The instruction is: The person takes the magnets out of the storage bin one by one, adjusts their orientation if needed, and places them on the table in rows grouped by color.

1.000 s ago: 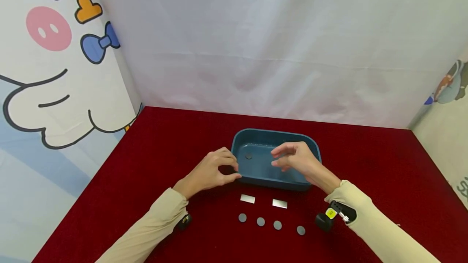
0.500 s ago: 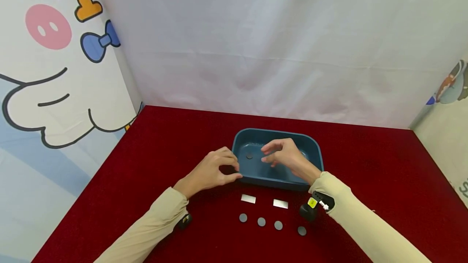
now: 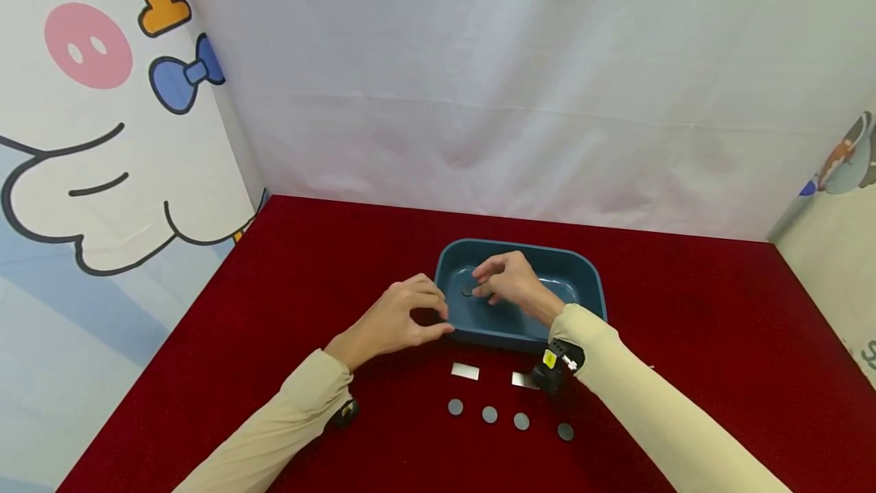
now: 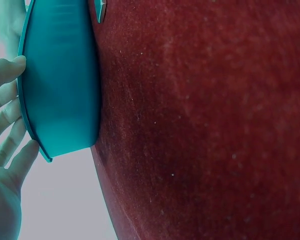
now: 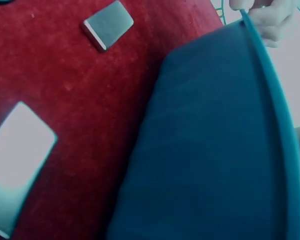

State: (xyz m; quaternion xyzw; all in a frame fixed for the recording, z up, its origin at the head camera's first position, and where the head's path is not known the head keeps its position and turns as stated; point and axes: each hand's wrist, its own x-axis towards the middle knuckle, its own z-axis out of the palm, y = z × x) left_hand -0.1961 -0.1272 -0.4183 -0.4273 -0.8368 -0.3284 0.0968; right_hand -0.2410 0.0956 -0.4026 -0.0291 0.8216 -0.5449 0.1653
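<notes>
My left hand [image 3: 393,323] holds the left front corner of a blue plastic basin [image 3: 499,338], its fingertips and thumb at the rim. In the left wrist view, the spread fingers [image 4: 10,117] meet the edge of the basin [image 4: 62,80]. Inside the basin, near its left end, lies a small grey disc [image 3: 467,291]. Over the basin floor hovers my right hand [image 3: 512,280], fingers and thumb bent but apart, its fingertips just right of that disc. Nothing shows between them.
In front of the basin lie two silver rectangular blocks [image 3: 465,371], the right block [image 3: 523,380] partly covered by the right wrist camera. Nearer the front edge, several grey discs [image 3: 489,415] form a row on the red cloth [image 3: 342,249]. A white curtain [image 3: 479,97] hangs behind.
My right hand has moved left across the inside of the basin, towards the small disc. My left hand stays at the corner.
</notes>
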